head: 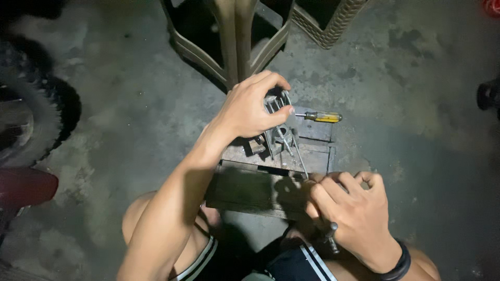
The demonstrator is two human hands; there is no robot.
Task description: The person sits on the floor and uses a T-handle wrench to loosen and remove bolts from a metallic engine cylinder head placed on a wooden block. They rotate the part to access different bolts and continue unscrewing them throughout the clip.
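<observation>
The left hand's fingers (pixel 276 83) curl over the top of a grey finned metal engine part (pixel 277 104) just above the middle of the frame, clamping it down — that grip wants to stay firm so the piece cannot rock. The left hand (pixel 250 109) covers most of the part, so only its fins and a round bore show. Lower right, the right hand's fingers (pixel 333 184) are clenched round a thin steel rod-like tool (pixel 298 153) whose shaft slants up into the part; a dark handle end (pixel 332 229) pokes out below the right hand (pixel 359 218). Keeping the shaft in line with the bore, with short controlled strokes, seems the sound way to work. The part sits on a worn wooden block (pixel 250 190) that serves as the surface, on a stained concrete floor (pixel 130 104). A yellow-handled screwdriver (pixel 320 117) lies just right of the part. A beige plastic stool (pixel 234 36) stands at top centre — a knobbly black tyre (pixel 36 104) fills the left edge.
</observation>
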